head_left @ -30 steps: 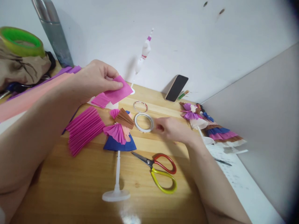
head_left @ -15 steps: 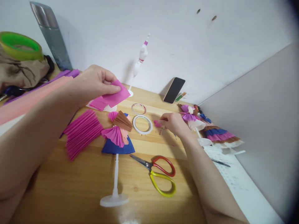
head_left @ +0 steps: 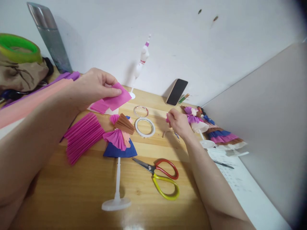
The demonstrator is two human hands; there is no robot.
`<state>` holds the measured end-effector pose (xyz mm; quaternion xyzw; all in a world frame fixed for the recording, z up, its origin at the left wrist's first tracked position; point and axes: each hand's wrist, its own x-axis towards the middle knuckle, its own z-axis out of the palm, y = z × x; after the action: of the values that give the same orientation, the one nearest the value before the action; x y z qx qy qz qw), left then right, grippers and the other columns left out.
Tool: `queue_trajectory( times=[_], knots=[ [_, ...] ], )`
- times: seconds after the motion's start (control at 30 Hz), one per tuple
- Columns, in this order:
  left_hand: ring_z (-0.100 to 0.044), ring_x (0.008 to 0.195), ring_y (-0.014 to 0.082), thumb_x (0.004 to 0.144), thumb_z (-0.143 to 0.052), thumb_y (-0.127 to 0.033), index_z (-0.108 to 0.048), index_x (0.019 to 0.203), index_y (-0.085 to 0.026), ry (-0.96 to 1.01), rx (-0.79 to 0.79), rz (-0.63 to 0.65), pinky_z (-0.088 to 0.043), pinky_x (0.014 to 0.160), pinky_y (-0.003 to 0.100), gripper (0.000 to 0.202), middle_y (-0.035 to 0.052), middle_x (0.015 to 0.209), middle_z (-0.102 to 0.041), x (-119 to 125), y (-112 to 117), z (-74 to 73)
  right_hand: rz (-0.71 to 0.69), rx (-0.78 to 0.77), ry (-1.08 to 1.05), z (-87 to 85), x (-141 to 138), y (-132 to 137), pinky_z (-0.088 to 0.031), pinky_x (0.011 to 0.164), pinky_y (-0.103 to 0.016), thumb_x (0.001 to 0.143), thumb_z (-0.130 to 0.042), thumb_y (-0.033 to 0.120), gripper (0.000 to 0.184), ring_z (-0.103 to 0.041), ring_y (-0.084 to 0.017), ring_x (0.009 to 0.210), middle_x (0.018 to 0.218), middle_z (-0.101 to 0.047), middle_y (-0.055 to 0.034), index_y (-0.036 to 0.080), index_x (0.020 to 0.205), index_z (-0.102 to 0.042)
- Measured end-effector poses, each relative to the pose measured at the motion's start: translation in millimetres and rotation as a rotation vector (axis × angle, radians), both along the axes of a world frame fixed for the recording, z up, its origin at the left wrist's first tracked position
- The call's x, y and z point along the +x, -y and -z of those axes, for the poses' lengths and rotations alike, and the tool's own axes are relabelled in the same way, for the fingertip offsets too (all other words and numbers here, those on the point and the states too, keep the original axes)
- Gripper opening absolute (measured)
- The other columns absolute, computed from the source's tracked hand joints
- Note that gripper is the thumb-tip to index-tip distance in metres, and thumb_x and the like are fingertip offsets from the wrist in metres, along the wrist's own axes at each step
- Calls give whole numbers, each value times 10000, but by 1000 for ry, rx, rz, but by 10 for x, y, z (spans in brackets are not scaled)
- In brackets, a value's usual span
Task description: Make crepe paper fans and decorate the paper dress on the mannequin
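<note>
Between thumb and fingers my left hand [head_left: 102, 84] pinches a flat piece of pink paper [head_left: 119, 97] above the back of the table. My right hand [head_left: 178, 123] is closed on a small pink paper scrap [head_left: 167, 118], mostly hidden by the fingers, right of the tape rolls. In front stands a small dress form on a white stand [head_left: 117, 179], dressed in a blue skirt [head_left: 119, 149], a pleated pink piece and a brown fan [head_left: 123, 124]. Pleated magenta paper [head_left: 83, 137] lies left of it. Scissors [head_left: 153, 169] with red and yellow handles lie open to its right.
Two tape rolls [head_left: 145, 136] lie mid-table. A bare white form [head_left: 141, 62], a phone [head_left: 177, 92] and a bottle [head_left: 51, 38] are along the wall. Finished paper dresses [head_left: 222, 135] and a written sheet [head_left: 237, 182] are at right; a green tape roll [head_left: 21, 56] is at left.
My right hand has lifted slightly off the table with the pink scrap, leaving small bits on the wood. My left hand keeps its pinch on the pink paper. The view has shifted a little.
</note>
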<state>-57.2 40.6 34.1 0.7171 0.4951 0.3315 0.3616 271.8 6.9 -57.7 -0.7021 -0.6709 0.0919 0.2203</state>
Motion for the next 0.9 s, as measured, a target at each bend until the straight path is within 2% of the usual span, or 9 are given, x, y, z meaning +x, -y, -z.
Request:
queue_trajectory(
  times=[0.13,0.27,0.37,0.5,0.6,0.7,0.8,0.9],
  knots=[
    [-629,667,181,669,-707,-329,-758,811,-166,29,-40,-9,-502,619,286,222,45,660,-680,0,0,-19,24,59,-203,44,23,-30,-473,533,-260,844,-481,361,216,-594,-150,512,567,-615,-23,180,756,-559],
    [-616,649,164,670,-701,-312,-758,785,-162,35,-18,0,-495,621,279,198,36,650,-680,-24,-1,-38,32,73,-317,74,77,-66,-524,571,-294,758,-583,437,331,-633,-171,550,611,-669,-58,123,805,-677],
    [-621,662,162,676,-696,-296,-761,784,-152,42,-16,1,-501,649,288,191,41,687,-694,-49,4,-58,39,77,-324,54,132,-75,-533,603,-303,750,-588,408,355,-652,-177,588,681,-703,-81,103,863,-729],
    [-621,653,152,672,-699,-281,-760,786,-155,50,-12,0,-505,653,286,181,36,691,-696,-85,11,-97,58,74,-277,37,187,-81,-525,593,-287,736,-608,324,289,-662,-167,601,813,-733,-108,102,857,-749],
    [-623,642,151,656,-708,-269,-754,770,-157,68,-14,-9,-500,629,276,166,36,683,-703,-115,14,-125,105,51,-229,31,175,-70,-520,566,-282,748,-612,296,257,-662,-178,551,656,-707,-81,100,852,-742],
    [-630,641,156,640,-718,-243,-745,739,-168,99,-38,-19,-497,619,273,127,34,681,-710,-135,9,-128,138,21,-168,0,112,-36,-478,486,-266,778,-599,325,237,-618,-174,444,495,-635,-46,117,758,-710],
    [-628,631,149,629,-721,-209,-733,697,-183,143,-69,-9,-499,629,274,73,25,666,-706,-138,-14,-96,142,36,-79,-55,46,-2,-418,461,-258,810,-552,372,289,-569,-158,415,492,-616,-42,158,636,-637],
    [-615,602,137,619,-721,-188,-725,671,-186,159,-92,-5,-497,626,270,53,20,637,-693,-127,-41,-53,154,95,34,-109,20,14,-369,508,-262,850,-461,385,367,-570,-173,523,512,-587,-47,195,541,-518]
  ],
)
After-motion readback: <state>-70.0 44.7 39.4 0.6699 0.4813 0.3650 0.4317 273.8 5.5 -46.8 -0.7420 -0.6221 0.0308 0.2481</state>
